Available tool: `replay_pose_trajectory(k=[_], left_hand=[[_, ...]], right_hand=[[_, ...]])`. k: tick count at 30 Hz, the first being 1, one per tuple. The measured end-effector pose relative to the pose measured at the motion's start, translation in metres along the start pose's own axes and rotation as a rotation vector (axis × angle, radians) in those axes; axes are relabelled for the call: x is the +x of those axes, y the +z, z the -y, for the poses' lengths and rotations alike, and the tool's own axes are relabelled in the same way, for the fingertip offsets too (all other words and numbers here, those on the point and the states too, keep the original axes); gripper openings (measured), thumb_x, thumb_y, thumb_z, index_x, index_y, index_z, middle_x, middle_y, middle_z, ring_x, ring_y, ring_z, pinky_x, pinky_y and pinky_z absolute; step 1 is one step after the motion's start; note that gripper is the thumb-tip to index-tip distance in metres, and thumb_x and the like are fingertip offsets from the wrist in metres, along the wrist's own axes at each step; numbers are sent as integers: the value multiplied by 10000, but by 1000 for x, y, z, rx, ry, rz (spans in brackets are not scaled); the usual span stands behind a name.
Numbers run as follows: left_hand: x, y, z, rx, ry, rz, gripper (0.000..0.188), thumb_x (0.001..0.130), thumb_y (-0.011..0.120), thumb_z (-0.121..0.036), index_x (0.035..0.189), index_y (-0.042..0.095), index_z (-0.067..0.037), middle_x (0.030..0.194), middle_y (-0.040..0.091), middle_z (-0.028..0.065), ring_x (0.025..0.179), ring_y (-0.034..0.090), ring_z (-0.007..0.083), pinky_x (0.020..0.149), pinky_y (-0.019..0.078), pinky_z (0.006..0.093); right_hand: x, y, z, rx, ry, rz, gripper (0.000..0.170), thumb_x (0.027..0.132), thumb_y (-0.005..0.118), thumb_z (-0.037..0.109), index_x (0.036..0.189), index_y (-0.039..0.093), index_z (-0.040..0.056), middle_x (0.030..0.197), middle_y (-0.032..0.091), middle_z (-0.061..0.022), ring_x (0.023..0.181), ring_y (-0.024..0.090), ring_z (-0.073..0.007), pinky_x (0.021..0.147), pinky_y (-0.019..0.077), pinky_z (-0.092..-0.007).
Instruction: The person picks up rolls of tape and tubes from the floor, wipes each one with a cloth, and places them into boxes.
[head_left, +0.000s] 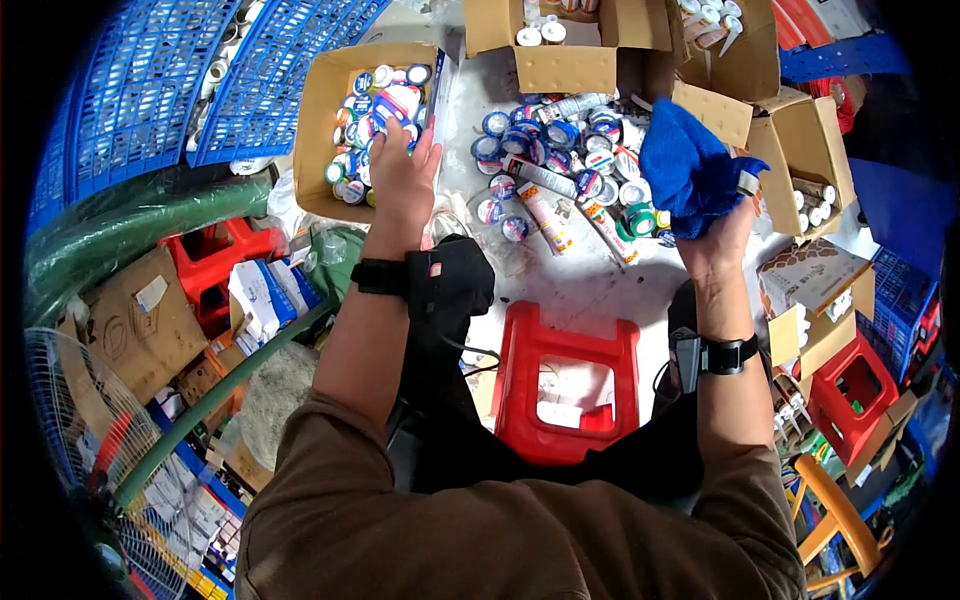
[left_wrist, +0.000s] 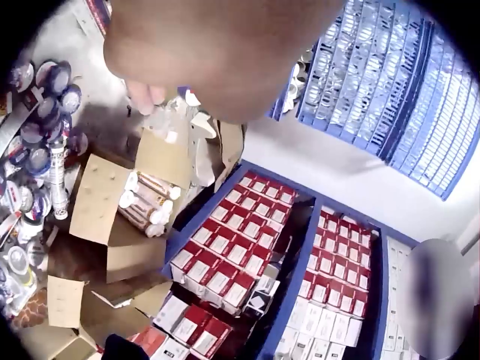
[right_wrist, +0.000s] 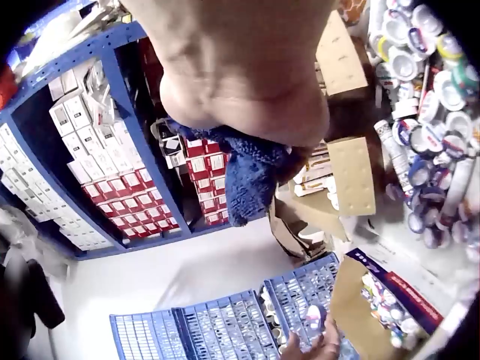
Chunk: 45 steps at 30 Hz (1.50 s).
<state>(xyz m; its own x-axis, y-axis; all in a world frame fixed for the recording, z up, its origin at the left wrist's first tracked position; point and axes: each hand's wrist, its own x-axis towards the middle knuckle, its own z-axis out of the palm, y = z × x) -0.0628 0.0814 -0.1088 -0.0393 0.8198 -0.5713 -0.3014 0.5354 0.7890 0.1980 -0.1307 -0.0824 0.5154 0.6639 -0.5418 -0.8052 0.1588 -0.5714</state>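
Observation:
My left hand [head_left: 405,190] reaches over an open cardboard box [head_left: 312,150] of tape rolls, fingers spread and extended. Just beyond its fingertips is a roll of tape [right_wrist: 316,316], which looks larger than the rolls in the box in the head view. In the left wrist view, the wrist hides most of that hand. A blue cloth [head_left: 690,165] is bunched in my right hand [head_left: 722,240], its folds hanging past the fingers in the right wrist view. Between the hands lies a pile of tape rolls [head_left: 560,135] with several printed tubes [head_left: 546,216] among them.
Open cartons holding white-capped tubes [head_left: 815,205] stand behind and right of the pile. Blue plastic baskets [head_left: 130,110] rise at the left. A red stool [head_left: 520,400] stands between my knees. Blue shelving [left_wrist: 300,277] holds red and white boxes.

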Motion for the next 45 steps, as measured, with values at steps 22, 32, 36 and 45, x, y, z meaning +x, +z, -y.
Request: replay_pose_trajectory(k=[22, 32, 36, 45], left_hand=[[98, 2, 247, 1745, 413, 520, 552, 805, 635, -114, 1341, 501, -132, 1303, 538, 180, 1192, 535, 404, 945, 473, 487], [119, 26, 279, 1686, 322, 246, 482, 781, 741, -317, 1124, 612, -4, 1000, 671, 267, 988, 629, 450, 865, 500, 511], [85, 34, 247, 1488, 435, 213, 333, 779, 744, -243, 987, 684, 11, 787, 699, 176, 732, 673, 326, 691, 529, 399], [-131, 101, 82, 657, 18, 952, 150, 875, 666, -55, 767, 580, 4, 696, 592, -25, 633, 477, 14, 546, 392, 210]], right_hand=[[-18, -22, 40, 497, -34, 188, 569, 936, 479, 471, 1346, 544, 81, 1392, 540, -132, 1307, 483, -309, 1156, 292, -467], [-30, -35, 46, 598, -100, 91, 729, 901, 437, 648, 1403, 494, 123, 1483, 446, -110, 1377, 391, -323, 1172, 250, -481], [-29, -37, 55, 437, -160, 83, 631, 904, 437, 460, 1391, 496, 63, 1465, 464, -132, 1345, 439, -324, 1152, 287, -480], [-40, -23, 32, -1526, -795, 540, 606, 823, 727, 301, 1299, 520, -11, 1355, 476, -260, 1253, 447, -451, 1058, 379, -467]])
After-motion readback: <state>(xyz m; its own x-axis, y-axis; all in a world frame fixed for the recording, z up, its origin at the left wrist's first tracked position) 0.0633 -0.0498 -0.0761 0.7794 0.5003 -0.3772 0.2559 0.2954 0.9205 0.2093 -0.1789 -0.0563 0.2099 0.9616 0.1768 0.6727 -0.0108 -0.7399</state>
